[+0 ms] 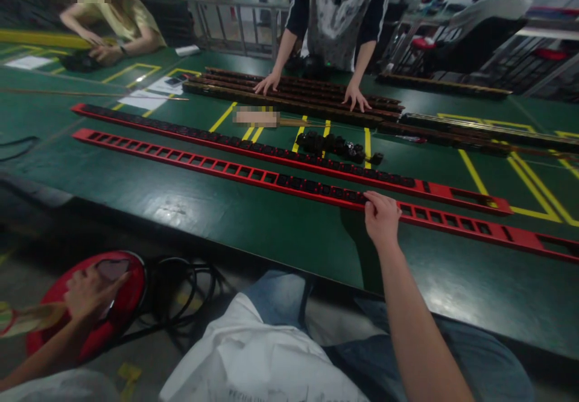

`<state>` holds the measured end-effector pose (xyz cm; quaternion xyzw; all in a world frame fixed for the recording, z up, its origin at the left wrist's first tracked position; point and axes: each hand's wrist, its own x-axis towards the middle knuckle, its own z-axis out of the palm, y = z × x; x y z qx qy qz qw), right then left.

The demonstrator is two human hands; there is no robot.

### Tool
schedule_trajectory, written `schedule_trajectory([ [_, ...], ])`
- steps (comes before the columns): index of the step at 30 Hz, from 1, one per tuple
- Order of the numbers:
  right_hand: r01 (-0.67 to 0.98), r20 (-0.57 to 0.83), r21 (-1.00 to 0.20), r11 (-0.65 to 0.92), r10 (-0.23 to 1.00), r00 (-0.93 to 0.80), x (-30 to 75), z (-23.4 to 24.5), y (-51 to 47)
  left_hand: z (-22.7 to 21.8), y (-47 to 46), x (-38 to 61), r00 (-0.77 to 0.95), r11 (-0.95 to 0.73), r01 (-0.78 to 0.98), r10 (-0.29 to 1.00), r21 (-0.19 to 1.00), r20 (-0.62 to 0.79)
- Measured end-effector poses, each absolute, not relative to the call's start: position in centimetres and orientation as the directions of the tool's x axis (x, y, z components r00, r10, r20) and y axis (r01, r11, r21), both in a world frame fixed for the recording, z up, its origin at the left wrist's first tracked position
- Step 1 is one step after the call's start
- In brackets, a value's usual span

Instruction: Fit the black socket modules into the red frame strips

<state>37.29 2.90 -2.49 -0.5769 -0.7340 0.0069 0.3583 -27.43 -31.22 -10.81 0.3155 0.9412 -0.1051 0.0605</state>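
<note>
My right hand (382, 215) is closed over a long red slotted rail (217, 168), with the thumb at its near edge and the fingers curled on top. The fingertips lie at the right end of a row of square black inserts (312, 185); whether they also pinch one is hidden. Left and right of that row, the rail's slots show as openings. Behind it lies a second red rail (465, 200), filled with black inserts along most of its length. A pile of loose black parts (335, 145) rests behind both rails. My left hand is out of view.
Across the green table (190, 215), a person's hands (269, 82) press on a bundle of long dark rails (298, 97). Papers (149, 95) lie at the left. Lower left, another person's hand (88, 290) holds a phone (112, 269) above a red stool (131, 269).
</note>
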Motion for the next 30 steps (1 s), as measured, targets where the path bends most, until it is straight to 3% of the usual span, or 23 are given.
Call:
schedule_trajectory([
  [3, 0.843, 0.513, -0.425, 0.330, 0.855, -0.076, 37.2, -2.4, 2.9, -12.4, -32.0, -28.9, -0.835, 0.813, 0.550, 0.536, -0.190, -0.123],
  [9, 0.848, 0.533, -0.406, 0.341, 0.842, -0.083, 37.5, -2.8, 3.2, -12.7, -32.4, -28.3, -0.766, 0.739, 0.634, 0.640, -0.226, -0.055],
  [15, 0.859, 0.523, -0.384, 0.338, 0.847, -0.099, 37.4, -2.6, 3.3, -12.0, -31.9, -26.8, -0.706, 0.699, 0.705, 0.708, -0.120, -0.028],
  [24, 0.850, 0.541, -0.390, 0.353, 0.835, -0.099, 37.5, -2.8, 3.3, -12.8, -32.8, -28.6, -0.702, 0.705, 0.709, 0.708, 0.020, -0.072],
  [30, 0.849, 0.532, -0.402, 0.342, 0.842, -0.087, 37.4, -2.8, 3.3, -12.9, -33.0, -28.3, -0.655, 0.652, 0.753, 0.756, 0.081, 0.002],
])
